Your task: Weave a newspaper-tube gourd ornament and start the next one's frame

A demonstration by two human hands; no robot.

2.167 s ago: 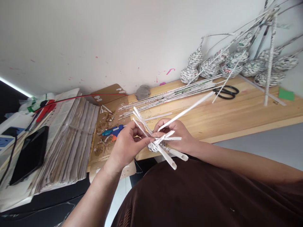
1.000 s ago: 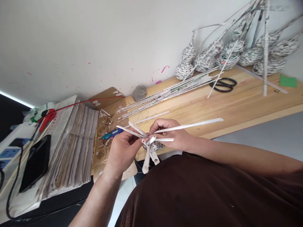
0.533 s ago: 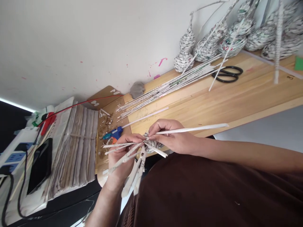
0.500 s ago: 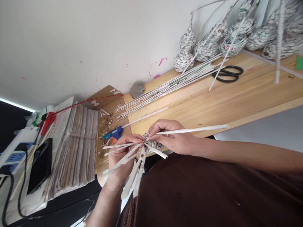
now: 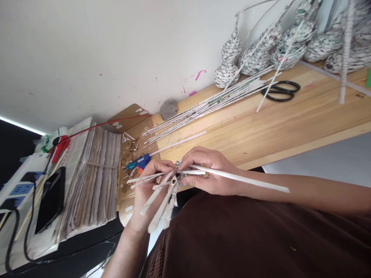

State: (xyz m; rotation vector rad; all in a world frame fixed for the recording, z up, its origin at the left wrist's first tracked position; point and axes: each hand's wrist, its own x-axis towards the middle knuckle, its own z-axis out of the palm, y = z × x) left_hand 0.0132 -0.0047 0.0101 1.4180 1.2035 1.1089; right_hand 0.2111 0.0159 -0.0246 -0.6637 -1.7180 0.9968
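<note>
Between my two hands is a small woven paper piece (image 5: 181, 178) with several white paper sticks (image 5: 159, 199) fanning out from it toward me and to the left. My left hand (image 5: 152, 185) grips its left side, thumb and finger pinched at the centre where the sticks meet. From the right, my right hand (image 5: 210, 170) closes on the piece, index finger at the top and thumb below. One long white paper stick (image 5: 255, 181) passes across my right hand and points right. Much of the woven part is hidden behind fingers and sticks.
Paper sticks (image 5: 203, 106) lie in a bundle on the wooden table (image 5: 313, 112), near black scissors (image 5: 281, 91). Woven gourd shapes (image 5: 227, 75) stand at the back right. A blue glue gun (image 5: 139, 162), stacked paper (image 5: 95, 181), a phone (image 5: 50, 200) and a power strip (image 5: 21, 189) are left.
The long stick by my right hand has swung downward at its right end. My right thumb and index finger have moved farther apart, and a shorter stick now lies between them.
</note>
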